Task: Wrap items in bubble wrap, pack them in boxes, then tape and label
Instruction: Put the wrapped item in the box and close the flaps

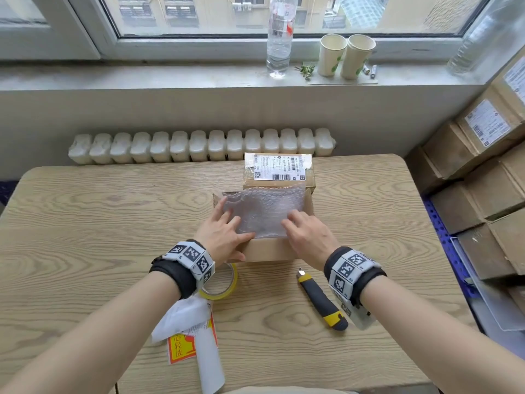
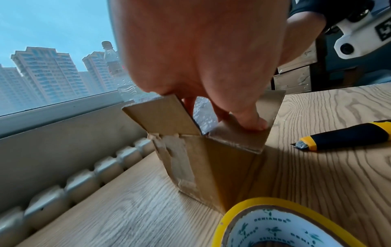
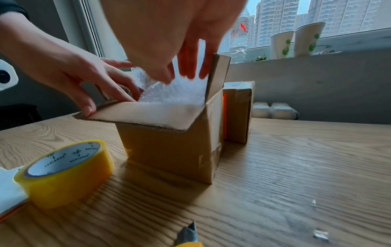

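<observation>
Toward twelve o'clock on the wooden table (image 1: 85, 223), seen from the head camera, an open cardboard box (image 1: 267, 250) stands with bubble wrap (image 1: 264, 211) filling its mouth. Both forearms reach forward from six o'clock. The left hand (image 1: 224, 237) lies at the box's nine o'clock side, fingers spread and fairly straight on the wrap, thumb along the near flap. The right hand (image 1: 306, 233) sits at three o'clock, fingers slightly bent, tips pressing down on the wrap. A sealed labelled box (image 1: 279, 173) stands just behind. A yellow tape roll (image 1: 224, 285) lies under the left wrist, a utility knife (image 1: 321, 300) at five o'clock of the box, and label sheets (image 1: 187, 328) near the left forearm.

From the left wrist camera, the left hand (image 2: 201, 58) hangs over the box (image 2: 211, 167), its thumb (image 2: 251, 118) pressing the near flap outward; the other fingers reach inside, mostly hidden.

From the right wrist camera, the right hand (image 3: 169, 41) points downward, fingers (image 3: 188, 65) apart, tips touching the wrap (image 3: 175, 93). The left hand (image 3: 84, 76) holds the flap flat, fingers straight and spread.
</observation>
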Available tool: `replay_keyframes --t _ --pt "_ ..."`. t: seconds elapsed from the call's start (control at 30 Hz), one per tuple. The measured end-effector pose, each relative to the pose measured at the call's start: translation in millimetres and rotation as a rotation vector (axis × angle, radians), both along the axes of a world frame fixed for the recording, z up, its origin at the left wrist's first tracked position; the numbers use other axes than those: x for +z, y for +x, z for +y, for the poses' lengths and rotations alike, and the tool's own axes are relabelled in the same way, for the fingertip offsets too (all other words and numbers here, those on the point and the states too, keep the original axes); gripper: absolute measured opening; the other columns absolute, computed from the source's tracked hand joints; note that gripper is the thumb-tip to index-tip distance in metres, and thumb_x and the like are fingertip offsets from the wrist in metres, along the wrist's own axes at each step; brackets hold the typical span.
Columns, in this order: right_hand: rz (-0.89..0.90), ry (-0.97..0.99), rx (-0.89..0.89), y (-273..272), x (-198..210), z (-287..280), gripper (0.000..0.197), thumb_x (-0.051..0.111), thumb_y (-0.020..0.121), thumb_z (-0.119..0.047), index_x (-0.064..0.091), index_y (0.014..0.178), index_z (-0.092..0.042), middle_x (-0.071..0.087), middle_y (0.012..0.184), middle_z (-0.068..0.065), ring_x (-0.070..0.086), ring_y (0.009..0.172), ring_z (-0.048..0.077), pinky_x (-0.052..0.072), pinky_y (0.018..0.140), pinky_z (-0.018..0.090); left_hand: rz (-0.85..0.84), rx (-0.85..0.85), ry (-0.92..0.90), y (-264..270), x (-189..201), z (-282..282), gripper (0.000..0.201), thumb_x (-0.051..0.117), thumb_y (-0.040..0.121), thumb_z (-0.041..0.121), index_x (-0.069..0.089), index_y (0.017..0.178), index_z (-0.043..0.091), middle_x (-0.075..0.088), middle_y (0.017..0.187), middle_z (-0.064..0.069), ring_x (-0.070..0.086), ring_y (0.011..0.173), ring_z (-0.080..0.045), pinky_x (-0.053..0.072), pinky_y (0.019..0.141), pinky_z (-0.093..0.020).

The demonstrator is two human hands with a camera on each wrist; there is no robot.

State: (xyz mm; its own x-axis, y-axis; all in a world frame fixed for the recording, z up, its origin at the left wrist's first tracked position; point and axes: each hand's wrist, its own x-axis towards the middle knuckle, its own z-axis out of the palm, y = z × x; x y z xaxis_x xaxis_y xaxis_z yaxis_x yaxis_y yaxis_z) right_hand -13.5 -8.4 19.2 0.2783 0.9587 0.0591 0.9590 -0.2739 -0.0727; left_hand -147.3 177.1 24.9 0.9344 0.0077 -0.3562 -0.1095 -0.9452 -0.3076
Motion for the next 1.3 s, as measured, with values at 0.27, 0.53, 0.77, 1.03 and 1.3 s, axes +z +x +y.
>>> replay_keyframes --t 0.27,0.53,0.77,1.03,1.3 --pt "-0.035 -0.008 -0.073 -7 -16 5 0.047 0.06 0.076 -0.006 0.059 0.123 -0.002 0.058 0.129 0.017 0.06 0.114 0.028 0.049 0.09 0.053 0.029 0.056 -0.066 1 6 -4 0.065 0.042 0.085 0.066 0.028 0.143 0.041 0.024 0.148 -0.017 0.026 0.134 -0.034 0.014 0.111 -0.052" --pt "-0.095 -0.035 -0.068 -8 -24 0 0.042 0.053 0.075 -0.012 0.066 0.115 -0.007 0.061 0.125 0.013 0.061 0.113 0.023 0.045 0.095 0.052 0.086 0.081 -0.101 8 1 -3 0.058 0.053 0.079 0.064 0.043 0.13 0.038 0.003 0.157 -0.014 0.001 0.143 -0.039 0.004 0.111 -0.064" --pt "-0.147 -0.106 -0.211 -1 -22 13 0.05 0.076 0.063 -0.007 0.067 0.112 -0.007 0.054 0.126 0.031 0.059 0.111 0.039 0.038 0.099 0.056 0.078 0.089 -0.147 9 1 -1 0.056 0.054 0.078 0.064 0.043 0.126 0.038 0.013 0.155 -0.013 0.012 0.141 -0.036 0.003 0.112 -0.063" --pt "-0.042 -0.139 -0.227 6 -23 18 0.047 0.073 0.066 -0.004 0.065 0.111 -0.004 0.058 0.118 0.032 0.064 0.102 0.038 0.051 0.087 0.044 0.097 0.17 -0.262 22 8 -1 0.072 0.071 0.068 0.058 0.042 0.127 0.029 0.021 0.149 -0.016 0.029 0.132 -0.035 0.017 0.112 -0.052" --pt "0.041 -0.203 -0.223 23 -18 21 0.05 0.04 0.091 -0.026 0.032 0.14 -0.016 0.042 0.136 0.005 0.042 0.127 0.019 0.002 0.112 0.042 -0.012 0.339 -0.423 20 8 11 0.113 0.083 0.049 0.06 0.033 0.134 0.005 0.024 0.138 -0.013 0.039 0.123 -0.028 0.035 0.106 -0.031"
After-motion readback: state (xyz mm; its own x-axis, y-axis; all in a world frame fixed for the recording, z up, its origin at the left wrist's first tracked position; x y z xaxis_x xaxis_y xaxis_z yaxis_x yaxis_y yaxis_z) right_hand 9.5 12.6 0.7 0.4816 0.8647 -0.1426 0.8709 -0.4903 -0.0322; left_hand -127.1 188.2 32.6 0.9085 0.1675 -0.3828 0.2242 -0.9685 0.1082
